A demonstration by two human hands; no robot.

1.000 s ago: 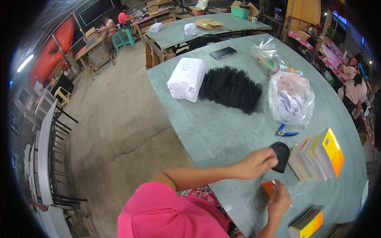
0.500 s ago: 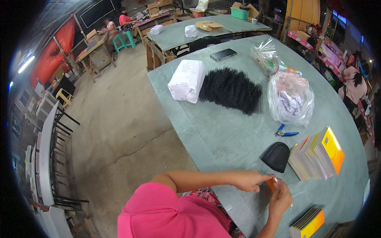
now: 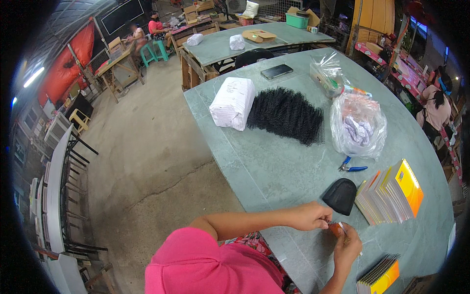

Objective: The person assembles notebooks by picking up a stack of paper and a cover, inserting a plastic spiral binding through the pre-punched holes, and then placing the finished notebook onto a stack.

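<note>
- Fingers of the right hand [image 3: 347, 243] are clamped on a small orange-covered booklet [image 3: 336, 229], tilted above the bench [image 3: 276, 169] at its near edge.
- And the left hand [image 3: 313, 216] is right at the booklet's left edge, fingertips bunched; whether they're clamped on anything, I can't tell.
- Progress, by my reading: the coil-bound notebooks [image 3: 383, 280] at lower right look done, black spirals along their edges.
- Left over, I'd judge: the upright stack of yellow-orange booklets [image 3: 410, 188], no spirals that I can see, and that big heap of black plastic coils [image 3: 285, 115].
- Blue-handled pliers [image 3: 354, 168] lie unused, above the black rounded pad [image 3: 341, 196].
- Hard to make out: the fingers cover most of the booklet, so how far any coil runs through it is hidden; the bound pile is partly cut off below.
</note>
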